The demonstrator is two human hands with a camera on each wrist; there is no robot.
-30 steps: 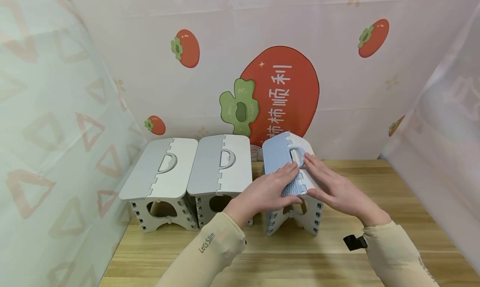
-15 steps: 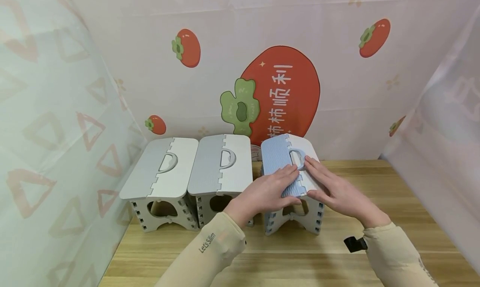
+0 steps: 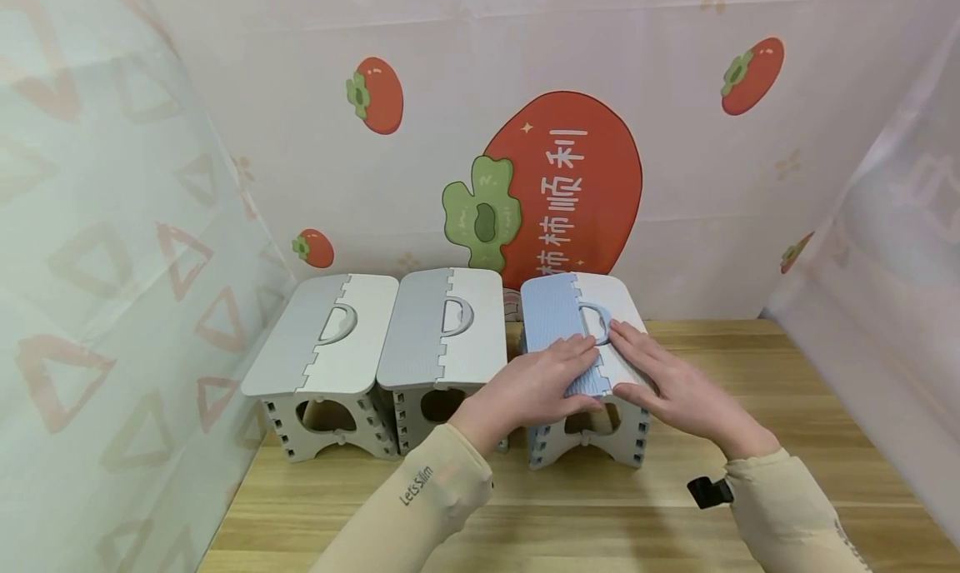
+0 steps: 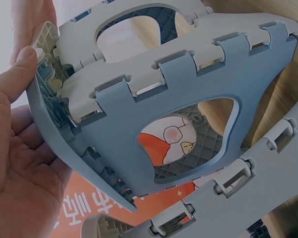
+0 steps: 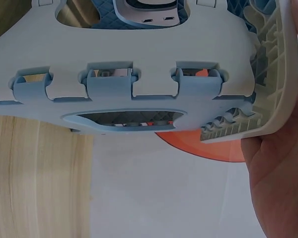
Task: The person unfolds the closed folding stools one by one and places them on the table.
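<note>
A blue-and-white folding step stool (image 3: 547, 306) stands with its legs spread, its hinged top nearly flat. My left hand (image 3: 536, 381) lies over the blue half, fingers straight and thumb at the front edge. On the white half rests my right hand (image 3: 675, 386), fingertips beside the blue carry handle (image 3: 597, 323). From below, the left wrist view shows the stool's blue side panel (image 4: 188, 94) and the left palm (image 4: 20, 183) against the top. In the right wrist view the white end panel (image 5: 154, 49) shows, with the right hand (image 5: 283, 168) along the ribbed top edge.
Two grey-and-white folding stools, the far left one (image 3: 360, 340) and the middle one (image 3: 476, 348), stand unfolded side by side left of the blue one. All are on a wood-grain table (image 3: 570, 523). A persimmon-printed backdrop (image 3: 420, 181) rises behind, with sheets at both sides.
The blue-and-white stool's top has flattened and widened and its legs have spread slightly. Both hands have stayed on it, the right fingertips sinking a little.
</note>
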